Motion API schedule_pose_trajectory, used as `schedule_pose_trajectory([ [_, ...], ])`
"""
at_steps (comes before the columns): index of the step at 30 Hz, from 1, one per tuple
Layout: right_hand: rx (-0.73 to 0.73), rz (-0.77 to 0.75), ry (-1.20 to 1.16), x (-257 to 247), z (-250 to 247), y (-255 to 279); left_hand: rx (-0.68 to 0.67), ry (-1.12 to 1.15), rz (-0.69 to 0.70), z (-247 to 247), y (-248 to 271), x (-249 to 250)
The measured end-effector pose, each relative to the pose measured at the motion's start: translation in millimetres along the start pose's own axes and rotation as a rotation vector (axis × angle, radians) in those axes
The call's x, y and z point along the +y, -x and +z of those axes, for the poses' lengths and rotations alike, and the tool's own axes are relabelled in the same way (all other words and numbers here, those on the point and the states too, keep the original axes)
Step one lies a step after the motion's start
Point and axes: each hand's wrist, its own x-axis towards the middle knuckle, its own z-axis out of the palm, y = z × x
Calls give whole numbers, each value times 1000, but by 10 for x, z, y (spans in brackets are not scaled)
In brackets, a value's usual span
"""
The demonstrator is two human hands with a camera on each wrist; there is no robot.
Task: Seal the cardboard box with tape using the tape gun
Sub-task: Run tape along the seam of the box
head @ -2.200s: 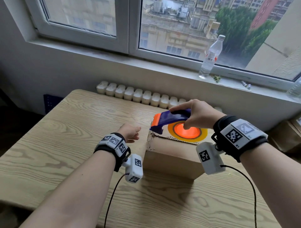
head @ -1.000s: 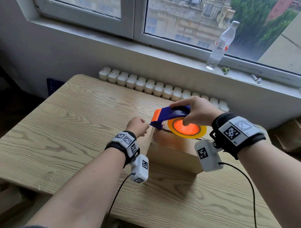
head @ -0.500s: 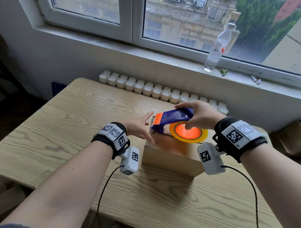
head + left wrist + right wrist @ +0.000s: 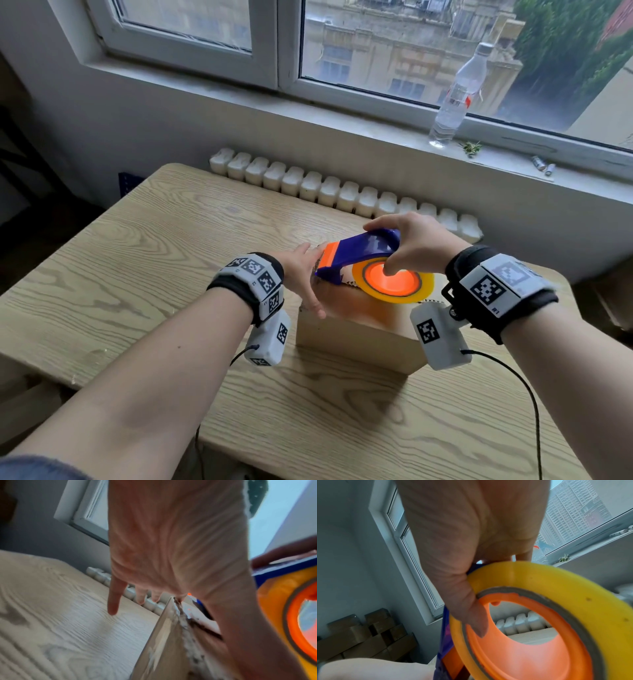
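Note:
A brown cardboard box [image 4: 356, 339] stands on the wooden table [image 4: 137, 274]. My right hand [image 4: 404, 246] grips the blue and orange tape gun [image 4: 363, 251], fingers over its handle and thumb [image 4: 471, 608] inside the orange core of the yellow tape roll [image 4: 394, 282]. The gun's orange nose sits at the left end of the box top. My left hand [image 4: 310, 277] lies flat against the box's left top edge [image 4: 163, 642], fingers straight and spread, thumb on the lid. The top seam is hidden under the gun and hands.
A white radiator [image 4: 342, 195] runs behind the table below the window sill, where a plastic bottle [image 4: 459, 96] stands. Stacked cardboard boxes [image 4: 359, 635] sit on the floor by the wall. Cables hang from both wrist cameras.
My left hand has uncurled from a loose fist beside the box and now lies flat with spread fingers on its left top edge. The tape gun stays at that end in my right hand.

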Motion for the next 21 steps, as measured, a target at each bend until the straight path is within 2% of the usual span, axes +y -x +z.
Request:
schedule_pose_trajectory([
  [3, -8, -7, 8, 13, -16, 21, -2, -113, -31, 19, 26, 30],
  [6, -14, -6, 4, 37, -38, 42, 47, -162, 15, 9, 28, 87],
  [9, -24, -5, 7, 58, -47, 55, 67, -109, 46, 2, 19, 110],
  [16, -59, -18, 17, 43, -9, 62, 24, -122, -19, 18, 15, 152],
  [21, -71, -21, 29, 59, -30, 75, 53, -39, 4, 56, 16, 164],
])
